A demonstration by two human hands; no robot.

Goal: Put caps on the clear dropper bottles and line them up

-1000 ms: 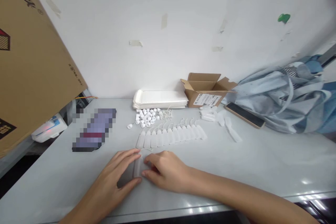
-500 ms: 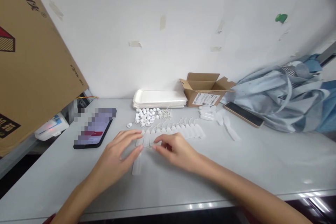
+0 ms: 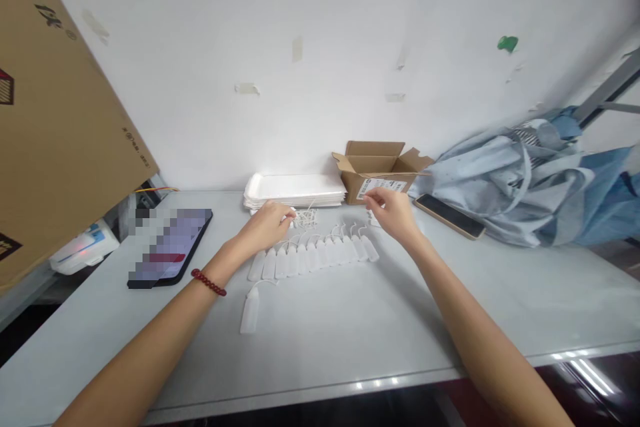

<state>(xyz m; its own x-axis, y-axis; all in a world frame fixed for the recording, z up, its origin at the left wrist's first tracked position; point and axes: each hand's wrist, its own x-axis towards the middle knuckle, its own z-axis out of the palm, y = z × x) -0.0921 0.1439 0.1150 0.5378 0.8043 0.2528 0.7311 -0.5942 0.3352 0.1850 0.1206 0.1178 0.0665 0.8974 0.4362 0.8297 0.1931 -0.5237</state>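
Note:
My left hand (image 3: 270, 223) reaches over the white caps at the back, its fingers pinched together beside a small heap of thin white nozzle tubes (image 3: 306, 217). What it pinches, if anything, is hidden. My right hand (image 3: 395, 217) is over the loose translucent bottles (image 3: 373, 219), mostly covering them. Its thumb and index finger are drawn close, and I cannot make out anything between them. Small translucent bottles with thin bent nozzles form a row (image 3: 313, 259) between my hands. One separate bottle (image 3: 249, 312) lies in front of the row's left end.
Behind my left hand is a stack of white trays (image 3: 300, 188), with an open cardboard box (image 3: 373, 170) beside it. Phones lie at left (image 3: 193, 240) and right (image 3: 450, 215). Blue-grey fabric (image 3: 510, 193) is heaped at right; a large carton (image 3: 65, 127) leans at left.
Both hands have left the row's left end. My left hand moved back to the caps and nozzle tubes; my right hand moved back and right to the loose bottles. The view shifted slightly.

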